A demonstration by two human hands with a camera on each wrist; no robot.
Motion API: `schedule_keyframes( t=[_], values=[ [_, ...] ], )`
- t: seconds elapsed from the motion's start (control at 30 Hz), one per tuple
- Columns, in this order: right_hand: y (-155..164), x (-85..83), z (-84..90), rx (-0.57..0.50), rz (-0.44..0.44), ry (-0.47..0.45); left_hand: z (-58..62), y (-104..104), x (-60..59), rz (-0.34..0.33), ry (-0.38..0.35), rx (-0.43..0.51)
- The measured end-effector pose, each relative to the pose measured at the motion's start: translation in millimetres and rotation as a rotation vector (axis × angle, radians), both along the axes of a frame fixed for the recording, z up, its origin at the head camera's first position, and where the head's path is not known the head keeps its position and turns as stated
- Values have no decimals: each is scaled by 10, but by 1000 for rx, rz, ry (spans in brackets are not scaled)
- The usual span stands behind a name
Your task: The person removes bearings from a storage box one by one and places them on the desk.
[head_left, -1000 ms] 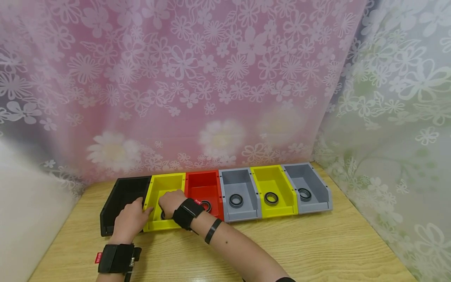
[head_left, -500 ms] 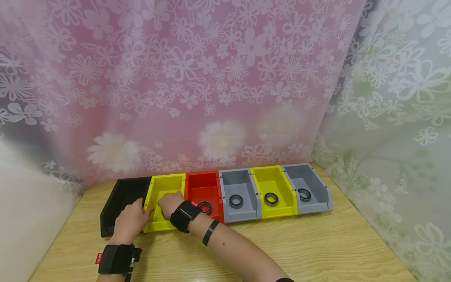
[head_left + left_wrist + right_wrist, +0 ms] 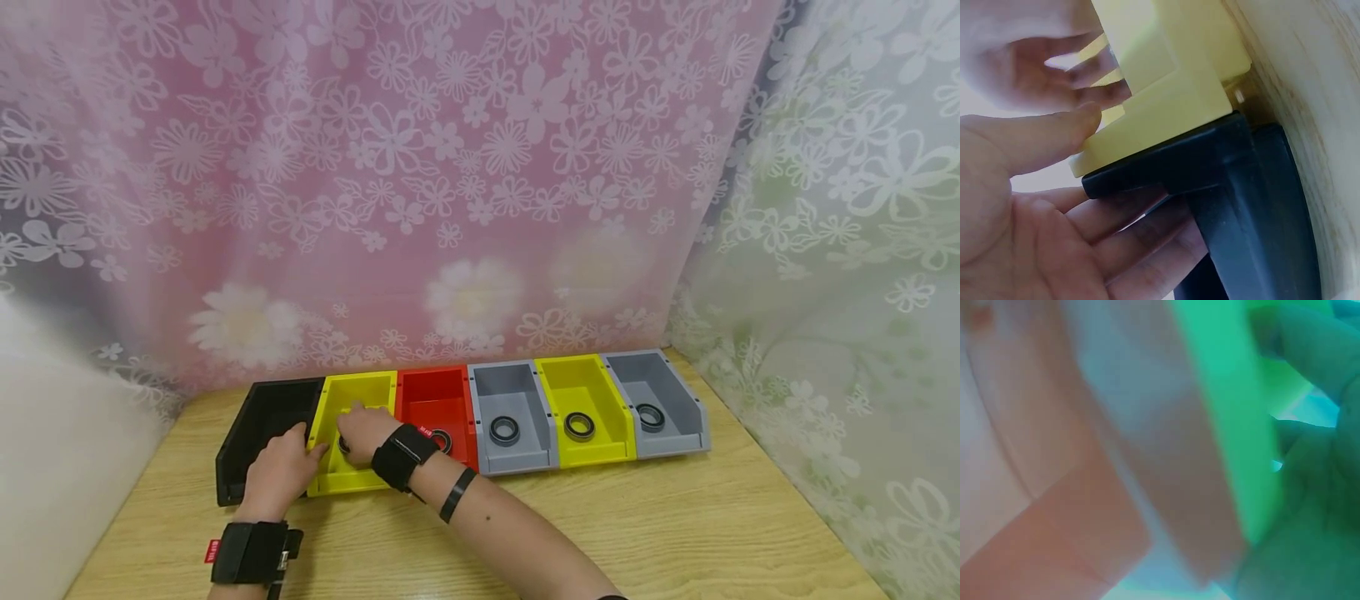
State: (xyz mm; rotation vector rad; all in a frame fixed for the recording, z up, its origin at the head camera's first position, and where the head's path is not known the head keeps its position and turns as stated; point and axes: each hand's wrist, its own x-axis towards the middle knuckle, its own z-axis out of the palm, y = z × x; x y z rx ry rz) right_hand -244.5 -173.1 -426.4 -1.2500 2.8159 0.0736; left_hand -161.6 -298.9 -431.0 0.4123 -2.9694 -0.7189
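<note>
Both hands at the left yellow bin, one ring under the right fingers.

Nearest us, left hand point(image 3: 281, 468) rests with straight fingers on the seam between black bin point(image 3: 258, 421) and yellow bin point(image 3: 352, 442), thumb on the yellow rim. Right hand point(image 3: 367, 433) reaches into the yellow bin over a dark ring point(image 3: 343, 444); we cannot tell whether it grips. We judge the ring stiff, smooth, fairly heavy: pinch its outer edge. Farther along the table point(image 3: 675, 533), rings lie in other bins.
</note>
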Motion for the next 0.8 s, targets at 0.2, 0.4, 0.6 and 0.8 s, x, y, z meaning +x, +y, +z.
schedule_keyframes(
  t=[0.2,0.4,0.6,0.8],
  values=[
    [140,92,328,-87,61,-91,12,-13,-3,-1,7,4],
    [276,189,537,-116,144,-78,18,-10,-13,5,-14,11],
    [399,340,535,-98,178,-70,18,-1,-9,7,-17,5],
    [458,524,411,-64,195,-99,-11,-3,-8,5,-15,2]
  ],
)
